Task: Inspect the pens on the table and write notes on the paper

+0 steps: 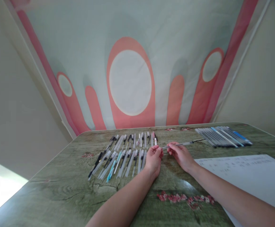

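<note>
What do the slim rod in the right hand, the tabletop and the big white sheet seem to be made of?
Slim rod: probably smooth plastic, being greyish and translucent-looking.
Tabletop: wood-look surface, slightly glossy with a glare patch; printed blossoms suggest laminate or a cover.
White sheet: likely matte paper, flat with faint marks.

"Where's the light from?"
"Bright at lower left; a pale glare sits on the desk (63, 195)."
"And the picture?"
"Soft, rather dim, stretched toward the edges, the paper's (251, 179) writing blurred."
</note>
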Available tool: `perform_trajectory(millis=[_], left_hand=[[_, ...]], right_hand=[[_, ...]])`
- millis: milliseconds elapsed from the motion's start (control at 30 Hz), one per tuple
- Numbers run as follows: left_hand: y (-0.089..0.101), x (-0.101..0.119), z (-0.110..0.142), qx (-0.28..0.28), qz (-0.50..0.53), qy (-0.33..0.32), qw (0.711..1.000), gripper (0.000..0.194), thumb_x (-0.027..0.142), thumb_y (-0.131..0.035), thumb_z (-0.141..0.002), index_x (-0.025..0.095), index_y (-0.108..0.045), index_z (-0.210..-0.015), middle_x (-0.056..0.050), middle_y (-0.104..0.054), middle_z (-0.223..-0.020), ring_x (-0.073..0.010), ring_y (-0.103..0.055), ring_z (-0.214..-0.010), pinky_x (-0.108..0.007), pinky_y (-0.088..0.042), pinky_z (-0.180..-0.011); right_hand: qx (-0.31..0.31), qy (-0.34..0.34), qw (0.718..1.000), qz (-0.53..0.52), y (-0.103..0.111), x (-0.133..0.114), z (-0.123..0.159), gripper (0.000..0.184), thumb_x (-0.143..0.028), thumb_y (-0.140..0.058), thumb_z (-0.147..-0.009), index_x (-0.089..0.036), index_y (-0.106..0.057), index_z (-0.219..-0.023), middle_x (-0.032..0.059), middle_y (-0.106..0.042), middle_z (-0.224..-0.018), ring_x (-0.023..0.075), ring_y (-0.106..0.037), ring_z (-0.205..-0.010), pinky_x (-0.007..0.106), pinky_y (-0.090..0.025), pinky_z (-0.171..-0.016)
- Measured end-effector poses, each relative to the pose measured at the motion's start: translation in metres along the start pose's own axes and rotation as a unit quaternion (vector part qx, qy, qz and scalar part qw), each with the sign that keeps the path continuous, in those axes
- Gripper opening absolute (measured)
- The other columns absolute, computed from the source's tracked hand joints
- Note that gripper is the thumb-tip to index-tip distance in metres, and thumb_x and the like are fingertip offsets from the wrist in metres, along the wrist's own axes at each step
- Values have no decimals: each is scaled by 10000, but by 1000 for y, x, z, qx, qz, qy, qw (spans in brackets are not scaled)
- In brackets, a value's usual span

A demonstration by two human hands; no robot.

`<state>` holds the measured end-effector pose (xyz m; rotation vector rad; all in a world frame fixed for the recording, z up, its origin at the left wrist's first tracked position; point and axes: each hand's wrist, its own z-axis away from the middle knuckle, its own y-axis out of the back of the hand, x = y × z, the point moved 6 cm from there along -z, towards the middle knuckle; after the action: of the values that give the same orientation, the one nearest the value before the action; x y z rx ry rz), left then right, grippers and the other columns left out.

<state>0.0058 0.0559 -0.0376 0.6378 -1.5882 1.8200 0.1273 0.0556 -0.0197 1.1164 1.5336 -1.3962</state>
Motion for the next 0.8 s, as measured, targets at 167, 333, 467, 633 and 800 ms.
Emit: perform_trajectory(millis=[167,333,467,633,800], left_hand=[[0,-1,0,-2,0,0,1000,241,119,-668,-638,139,-508,-817,16,-550,-648,-58,-517,-573,-185,-401,-612],[2,-2,-2,-11,-2,-2,1000,251,124,-665,-642,140,-504,-834,16,-550,-651,-60,-520,-582,-184,-403,-611],[1,-1,-1,-8,-7,-3,1000,249,131,-667,-642,138,-503,-830,14,-551,-655,-58,-520,-584,-183,-403,-615],[-1,0,0,-11,-10,-5,1000,250,135,-669,-639,139,-501,-824,13,-552,-656,-59,-520,-588,-183,-401,-614],[0,-1,-1,-16,-12,-8,1000,240,123,-657,-650,136,-497,-828,15,-547,-650,-56,-519,-582,-180,-402,-609]], right_hand=[[1,-2,1000,-1,1,1,0,237,-388,-594,-696,-159,-586,-758,6,-563,-639,103,-472,-560,235,-379,-553],[-1,-5,1000,-16,1,3,0,212,-367,-599,-700,-162,-592,-754,-2,-562,-629,95,-464,-560,230,-367,-558],[-3,-6,1000,-20,1,3,-1,203,-357,-596,-708,-159,-593,-755,-1,-561,-635,93,-461,-565,227,-362,-560],[-2,-5,1000,-23,3,5,-1,215,-368,-595,-706,-160,-594,-763,-4,-559,-630,95,-463,-567,230,-364,-564],[-10,5,1000,-7,1,4,-1,201,-357,-588,-721,-163,-597,-771,-2,-562,-637,90,-461,-571,222,-360,-563]])
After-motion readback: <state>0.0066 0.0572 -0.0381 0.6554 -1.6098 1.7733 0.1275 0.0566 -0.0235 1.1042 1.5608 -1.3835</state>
